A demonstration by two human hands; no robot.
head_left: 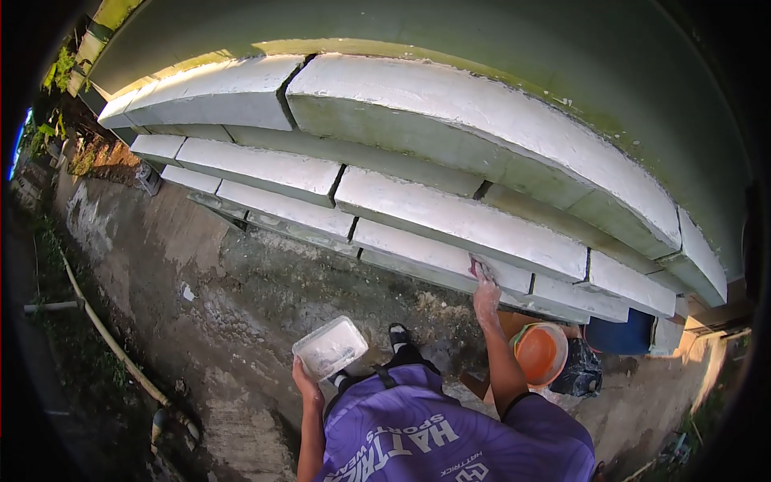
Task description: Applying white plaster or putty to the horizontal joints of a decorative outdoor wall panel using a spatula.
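Observation:
My left hand [305,376] grips the side of a shallow rectangular white tray [329,347] smeared inside with pale material. My right hand [486,293], dusted white, has its fingers pressed round a small pink pad [475,265] against the lowest of the long pale blocks [409,244] that run in stepped tiers along a green wall [538,48]. Dark vertical gaps part the blocks. My purple shirt and dark-shod feet show below.
Right of my legs stand an orange bucket [532,357], a dark bag [578,373] and a blue drum [618,337]. Long pale pipes [112,329] lie along the left on stained concrete [217,297], with plants at the far left edge.

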